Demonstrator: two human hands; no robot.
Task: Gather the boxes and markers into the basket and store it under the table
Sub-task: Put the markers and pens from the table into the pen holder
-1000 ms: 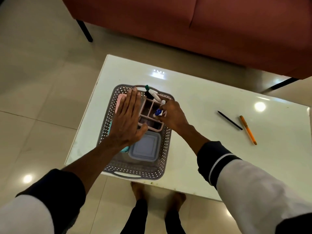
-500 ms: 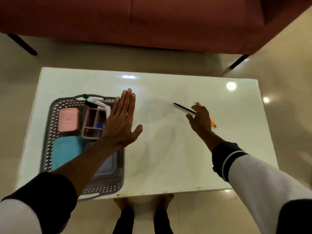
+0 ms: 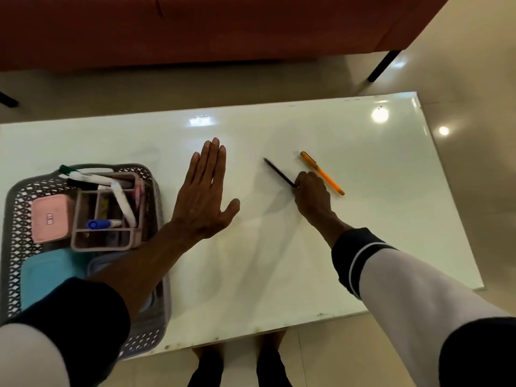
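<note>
The grey perforated basket (image 3: 19, 196) sits on the left of the white table (image 3: 391, 191). Inside it lie a pink box (image 3: 49, 217), a pink divided organiser (image 3: 134, 241) with a blue-capped marker (image 3: 102, 224) and white markers (image 3: 122, 203), a teal box (image 3: 47, 272) and a grey-blue box partly hidden by my left arm. My left hand (image 3: 205, 194) hovers flat with fingers spread, just right of the basket. My right hand (image 3: 310, 195) pinches the near end of a black pen (image 3: 277, 172). An orange pen (image 3: 321, 172) lies just right of it, partly behind my fingers.
A red sofa (image 3: 223, 26) with black legs stands behind the table. My feet (image 3: 268, 342) show below the table's near edge on the tiled floor. Ceiling lights reflect on the glossy tabletop.
My right hand left the basket, crossed right to the two pens and closed on the black pen's end. My left hand lifted off the basket and now hovers beside it.
</note>
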